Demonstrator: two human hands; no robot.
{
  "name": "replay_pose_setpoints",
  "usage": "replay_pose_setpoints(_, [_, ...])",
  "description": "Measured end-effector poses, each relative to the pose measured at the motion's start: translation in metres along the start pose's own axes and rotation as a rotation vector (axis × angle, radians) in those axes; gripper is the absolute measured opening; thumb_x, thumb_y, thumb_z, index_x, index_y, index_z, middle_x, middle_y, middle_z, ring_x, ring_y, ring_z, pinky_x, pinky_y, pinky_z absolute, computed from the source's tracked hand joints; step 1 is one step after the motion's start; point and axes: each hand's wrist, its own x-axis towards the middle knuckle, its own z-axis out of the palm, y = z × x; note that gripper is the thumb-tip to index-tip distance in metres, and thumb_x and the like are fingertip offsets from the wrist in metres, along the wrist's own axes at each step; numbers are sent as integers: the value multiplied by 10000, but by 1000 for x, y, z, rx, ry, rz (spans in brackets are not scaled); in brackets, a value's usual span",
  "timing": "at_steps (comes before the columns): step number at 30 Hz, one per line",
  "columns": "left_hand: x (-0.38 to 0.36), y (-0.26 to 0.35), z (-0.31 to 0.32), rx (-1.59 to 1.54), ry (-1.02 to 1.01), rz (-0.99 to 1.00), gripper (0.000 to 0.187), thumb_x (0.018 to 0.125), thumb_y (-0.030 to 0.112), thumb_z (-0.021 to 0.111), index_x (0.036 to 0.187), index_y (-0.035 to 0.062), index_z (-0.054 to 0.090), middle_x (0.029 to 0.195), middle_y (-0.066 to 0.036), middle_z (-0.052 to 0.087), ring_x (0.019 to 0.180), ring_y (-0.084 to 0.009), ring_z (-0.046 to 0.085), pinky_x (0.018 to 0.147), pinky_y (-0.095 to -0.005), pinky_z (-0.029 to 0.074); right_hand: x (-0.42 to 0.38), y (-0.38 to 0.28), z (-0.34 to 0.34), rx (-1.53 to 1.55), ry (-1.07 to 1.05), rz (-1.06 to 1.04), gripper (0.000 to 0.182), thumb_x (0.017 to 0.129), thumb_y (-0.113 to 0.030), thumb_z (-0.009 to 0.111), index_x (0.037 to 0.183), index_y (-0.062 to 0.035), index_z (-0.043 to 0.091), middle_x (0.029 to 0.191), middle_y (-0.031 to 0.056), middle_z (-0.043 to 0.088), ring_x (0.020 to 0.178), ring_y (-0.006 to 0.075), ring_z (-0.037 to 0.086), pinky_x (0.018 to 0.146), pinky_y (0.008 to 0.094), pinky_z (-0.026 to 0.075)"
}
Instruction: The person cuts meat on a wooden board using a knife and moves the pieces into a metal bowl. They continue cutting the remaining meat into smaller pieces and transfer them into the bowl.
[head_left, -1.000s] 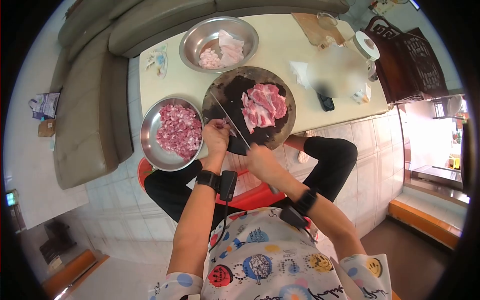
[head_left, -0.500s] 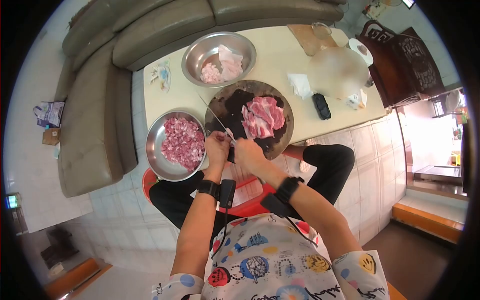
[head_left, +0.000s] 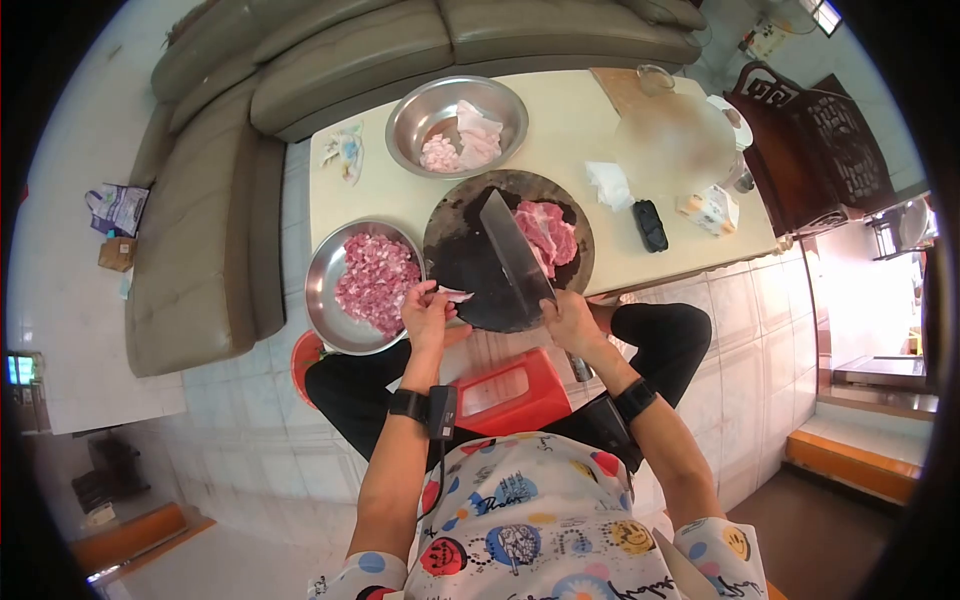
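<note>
Since half a second ago the hands have parted. Right hand (head_left: 572, 322) grips the cleaver (head_left: 517, 258), now lifted flat over the chopping board (head_left: 460, 262). Left hand (head_left: 425, 312) pinches a cut meat scrap (head_left: 453, 294) beside the left bowl (head_left: 325, 290); one cut appears complete.

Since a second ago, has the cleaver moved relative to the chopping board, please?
Yes. The cleaver, in the right hand, has swung from the chopping board's left edge to lie flat across its middle, toward the sliced meat.
</note>
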Motion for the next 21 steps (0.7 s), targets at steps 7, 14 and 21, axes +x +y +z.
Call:
replay_pose_setpoints(7, [-13,34,11,89,-219,-197,104,822,62,603,890,-17,596,708,-70,625,579,-104,597,531,-212,518,-10,-32,-13,335,-99,175,206,873,-116,500,769,62,517,555,166,515,498,232,548,493,375,415])
replay_pose_setpoints(14, [5,23,47,-49,10,-213,68,835,28,573,858,-34,587,680,-90,617,577,-134,605,524,-213,514,-8,-11,-9,150,85,-24,194,854,-102,522,737,50,495,545,210,494,525,358,536,512,413,410])
replay_pose_setpoints(21, [-3,17,19,697,-152,595,155,754,-25,612,909,-24,625,896,-127,626,749,-238,627,677,-338,503,-39,-32,-7,-49,50,-88,184,837,-104,520,741,50,491,616,267,526,638,446,546,568,474,423])
